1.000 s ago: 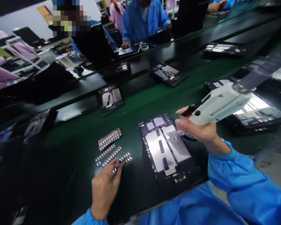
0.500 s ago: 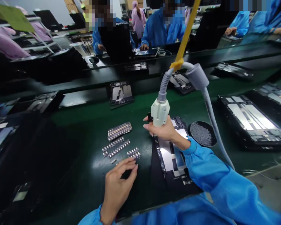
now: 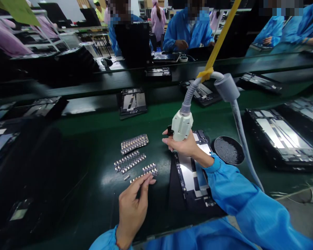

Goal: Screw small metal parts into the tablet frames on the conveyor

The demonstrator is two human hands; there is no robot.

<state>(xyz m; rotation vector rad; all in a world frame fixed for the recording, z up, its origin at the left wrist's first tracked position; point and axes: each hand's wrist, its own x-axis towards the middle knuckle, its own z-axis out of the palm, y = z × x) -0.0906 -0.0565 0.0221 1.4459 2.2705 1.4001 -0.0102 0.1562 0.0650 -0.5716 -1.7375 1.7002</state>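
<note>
My right hand [image 3: 184, 144] is wrapped round a pale electric screwdriver [image 3: 182, 125], held upright with its cable at the top. Below that hand lies an opened tablet [image 3: 188, 172] with silvery battery panels, partly hidden by my wrist and sleeve. My left hand [image 3: 134, 203] is closed in a pinch at the near end of some short strips of small parts [image 3: 150, 169]. Whatever sits between those fingertips is too small to make out. Longer strips [image 3: 130, 163] and a stacked bundle of strips [image 3: 135, 143] lie just beyond, beside a tiny loose piece [image 3: 126, 177].
A round black dish [image 3: 229, 150] of tiny pieces stands right of the tablet. Stacked opened tablets [image 3: 279, 133] lie farther right, another tablet [image 3: 133, 101] ahead. A yellow strap [image 3: 220, 36] suspends the screwdriver's cable. Co-workers in blue sit across the bench.
My left fingers have drawn together from a wider pinch beside the short strips. The right hand keeps its hold on the screwdriver above the tablet. The view has shifted slightly.
</note>
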